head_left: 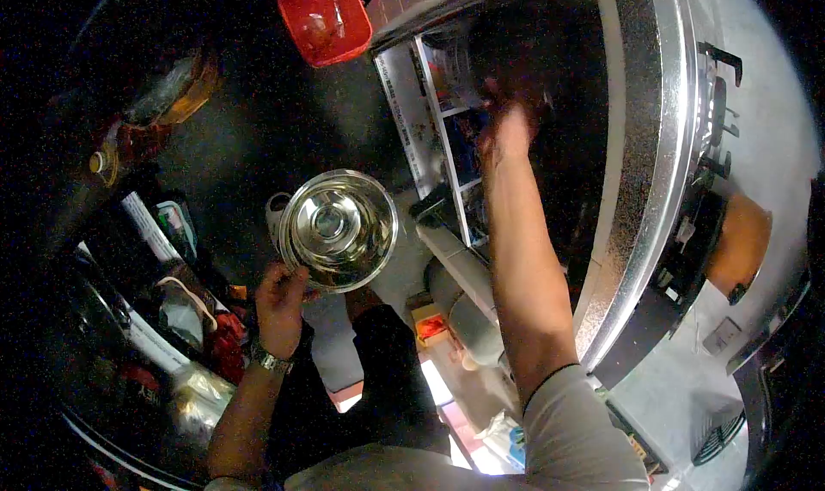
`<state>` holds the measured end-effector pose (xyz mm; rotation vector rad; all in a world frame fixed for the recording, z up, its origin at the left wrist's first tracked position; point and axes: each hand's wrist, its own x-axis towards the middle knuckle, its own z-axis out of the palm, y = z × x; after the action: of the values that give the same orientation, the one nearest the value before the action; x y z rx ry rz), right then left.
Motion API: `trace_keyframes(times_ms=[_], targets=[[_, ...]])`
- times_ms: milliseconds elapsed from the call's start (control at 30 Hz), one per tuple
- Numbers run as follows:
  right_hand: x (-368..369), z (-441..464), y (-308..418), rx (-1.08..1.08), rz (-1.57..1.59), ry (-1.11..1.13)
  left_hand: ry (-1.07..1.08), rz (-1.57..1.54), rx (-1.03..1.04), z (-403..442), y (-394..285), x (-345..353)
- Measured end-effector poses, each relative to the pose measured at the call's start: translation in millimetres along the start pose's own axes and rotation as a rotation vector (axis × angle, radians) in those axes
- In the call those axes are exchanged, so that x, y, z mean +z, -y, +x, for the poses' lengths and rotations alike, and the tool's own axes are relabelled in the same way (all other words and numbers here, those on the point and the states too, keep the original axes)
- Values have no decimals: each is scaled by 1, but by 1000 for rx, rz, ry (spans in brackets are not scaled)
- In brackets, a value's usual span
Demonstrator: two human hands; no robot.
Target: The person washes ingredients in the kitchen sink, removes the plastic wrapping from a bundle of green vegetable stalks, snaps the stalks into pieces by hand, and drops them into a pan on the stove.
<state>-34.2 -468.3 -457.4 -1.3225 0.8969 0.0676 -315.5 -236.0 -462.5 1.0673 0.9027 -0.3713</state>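
A shiny round metal bowl [339, 230] is at the middle left of the view, its open side facing up. My left hand [282, 306] grips its lower left rim, fingers closed on the edge, with a metal watch on the wrist. My right arm stretches forward under the counter, and my right hand [509, 128] is in the dim space beside a white-framed shelf unit [447, 138]. Shadow and blur hide the fingers of my right hand, so what it touches cannot be made out.
A red plastic basin [325, 18] is at the top. The counter's metallic edge [657, 164] curves along the right, beside a stove. A grey cylinder [460, 306] stands below the shelf unit. Bags and boxes line the left, near a capped bottle [101, 162].
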Motion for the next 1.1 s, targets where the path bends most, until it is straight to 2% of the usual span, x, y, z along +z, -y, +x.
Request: trace_keyframes(times_ms=[233, 300, 400, 533, 600, 633, 667, 733, 800, 833, 900, 1033, 1100], targets=[[-24, 42, 8, -178, 2, -1, 14, 35, 6, 11, 15, -5], [-31, 56, 8, -215, 4, 3, 72, 151, 22, 16, 16, -9], [-51, 71, 0, -269, 4, 7, 39, 179, 14, 26, 11, 0], [-89, 79, -19, -349, 14, 3, 106, 93, 59, 49, -23, 46], [-100, 68, -22, -322, 106, 31, 94, 206, 73, 62, -41, 77], [-103, 60, -23, -298, 168, 45, 157, 154, 101, 74, -48, 94], [-92, 35, -17, -377, -56, -39, 219, 101, 128, 87, -55, 112], [-95, 30, -11, -455, -280, -116, 259, 113, 141, 111, -70, 148], [-120, 47, -10, -368, 41, 15, 311, 1, 202, 134, -83, 188], [-125, 51, -12, -336, 146, 59, 335, 113, 240, 149, -87, 198], [-129, 46, -17, -411, 119, 30, 354, 232, 281, 174, -94, 225], [-142, 45, -20, -470, 74, 22, 269, 535, 552, 196, -97, 281], [-149, 51, -22, -502, 50, 43, 335, 882, 778, 204, -98, 303]])
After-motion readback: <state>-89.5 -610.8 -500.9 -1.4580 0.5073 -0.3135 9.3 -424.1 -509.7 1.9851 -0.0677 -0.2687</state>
